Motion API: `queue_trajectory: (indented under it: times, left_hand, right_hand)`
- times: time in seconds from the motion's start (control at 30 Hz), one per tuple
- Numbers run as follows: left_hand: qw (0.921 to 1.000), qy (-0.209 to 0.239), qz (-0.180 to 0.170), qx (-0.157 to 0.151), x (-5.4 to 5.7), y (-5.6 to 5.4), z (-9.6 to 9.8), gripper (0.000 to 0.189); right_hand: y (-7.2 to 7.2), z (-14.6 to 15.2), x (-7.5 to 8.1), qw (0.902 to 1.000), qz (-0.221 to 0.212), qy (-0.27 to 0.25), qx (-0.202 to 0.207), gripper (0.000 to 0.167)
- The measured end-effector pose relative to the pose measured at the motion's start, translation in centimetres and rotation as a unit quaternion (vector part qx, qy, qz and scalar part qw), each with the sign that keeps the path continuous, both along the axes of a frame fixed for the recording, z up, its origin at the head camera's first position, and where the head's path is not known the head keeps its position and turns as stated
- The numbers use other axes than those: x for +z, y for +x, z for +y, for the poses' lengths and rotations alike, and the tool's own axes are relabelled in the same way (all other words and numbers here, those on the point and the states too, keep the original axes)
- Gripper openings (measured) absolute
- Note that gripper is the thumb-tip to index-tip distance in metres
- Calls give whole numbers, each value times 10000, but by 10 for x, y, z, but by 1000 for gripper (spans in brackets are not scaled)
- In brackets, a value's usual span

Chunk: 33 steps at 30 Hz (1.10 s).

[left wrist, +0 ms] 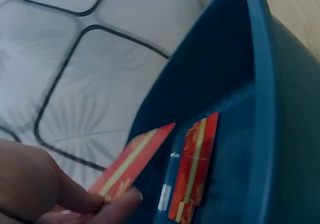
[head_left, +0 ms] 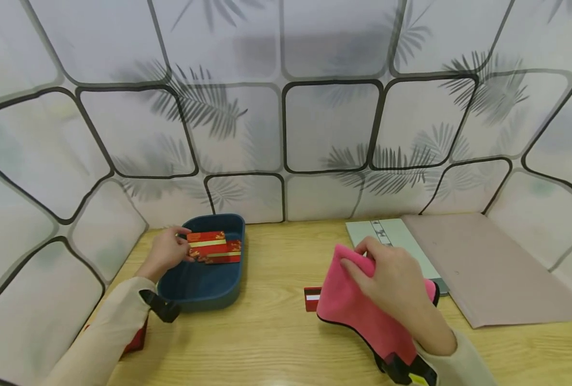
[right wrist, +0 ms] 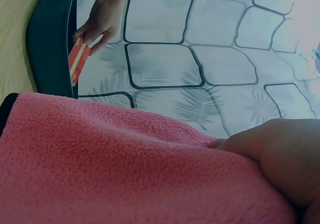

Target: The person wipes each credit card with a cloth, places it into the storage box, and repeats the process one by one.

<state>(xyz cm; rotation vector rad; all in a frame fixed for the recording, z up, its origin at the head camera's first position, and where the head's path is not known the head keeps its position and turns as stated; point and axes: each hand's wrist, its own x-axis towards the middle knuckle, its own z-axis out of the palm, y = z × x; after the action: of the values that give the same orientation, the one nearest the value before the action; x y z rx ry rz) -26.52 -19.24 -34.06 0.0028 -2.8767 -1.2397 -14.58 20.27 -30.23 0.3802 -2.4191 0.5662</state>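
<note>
My left hand (head_left: 167, 249) pinches a red card with a gold band (head_left: 206, 237) above a dark blue plastic basin (head_left: 196, 284). Below it in the basin, more red and gold cards (left wrist: 192, 164) lie overlapped, as the left wrist view shows; how many is unclear. My right hand (head_left: 396, 281) grips a pink fleecy cloth with black edging (head_left: 336, 300), which hangs over the right part of the table. Partly covered by this cloth, a red card with a white stripe (head_left: 311, 306) lies on the tabletop.
At the back right lies a pale green flat item (head_left: 411, 238), beside a large pinkish-beige sheet (head_left: 498, 268). A red object (head_left: 136, 342) shows partly behind my left forearm. Patterned fabric (head_left: 334, 128) walls the wooden table (head_left: 271, 332) at the back and sides.
</note>
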Motion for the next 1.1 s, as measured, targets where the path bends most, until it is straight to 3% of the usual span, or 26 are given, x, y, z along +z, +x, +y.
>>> queue_trajectory:
  times: [0.17, 0.33, 0.5, 0.63, 0.83, 1.1]
  left_hand:
    - [9986, -116, -464, -220, -4, -12, 7, 49]
    - [9949, 225, -787, -593, -12, -22, 12, 51]
    - [9912, 583, -982, -669, -19, -26, 10, 53]
    - [9890, 799, -1022, -704, -20, -24, 6, 55]
    - [9861, 1067, -1057, -716, -13, -15, -8, 63]
    - [9825, 1059, -848, -1277, 6, 5, -1, 58]
  right_hand:
    - [0, 0, -2, 10000, 33, 66, 45, 22]
    - [0, 0, -4, 9999, 86, 88, 99, 22]
    - [1, -2, -3, 9999, -68, 72, 87, 22]
    - [1, -2, -1, 9998, -139, 125, 61, 22]
    - [1, -2, -2, 9997, -189, 137, 63, 22]
    - [2, 1, 0, 9998, -52, 197, -18, 22]
